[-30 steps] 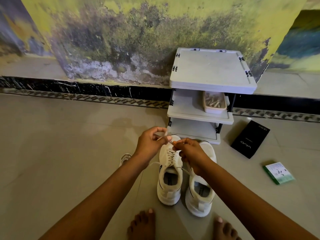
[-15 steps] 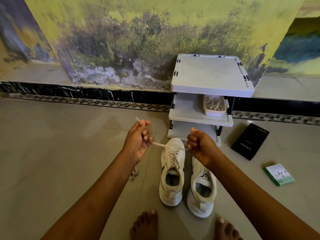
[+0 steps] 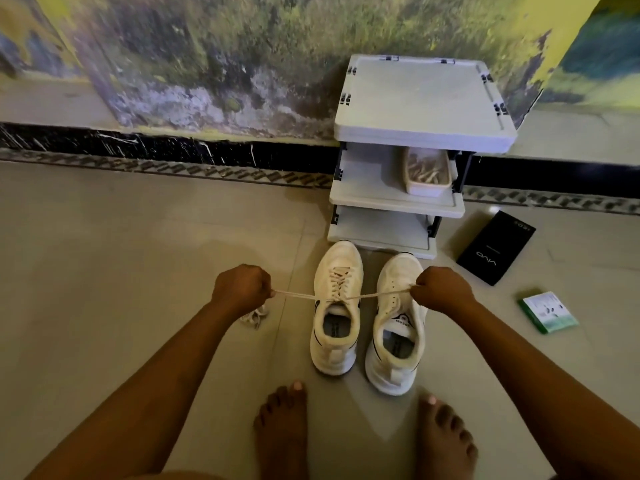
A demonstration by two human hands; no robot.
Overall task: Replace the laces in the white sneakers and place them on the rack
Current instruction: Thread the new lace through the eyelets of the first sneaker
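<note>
A white rack [image 3: 420, 109] stands at twelve o'clock of two white sneakers [image 3: 337, 306] on the floor [image 3: 138, 237]. The left hand [image 3: 240, 289] and right hand [image 3: 441, 289], fingers curled, pinch the lace [image 3: 298, 295] ends at nine and three o'clock of the laced sneaker.

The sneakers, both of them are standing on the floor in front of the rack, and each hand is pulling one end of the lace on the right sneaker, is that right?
Not quite. In the head view the lace that the left hand and the right hand pull taut runs through the left sneaker, not the right sneaker, which shows no lace. The rest holds: both stand on the floor in front of the rack.
</note>
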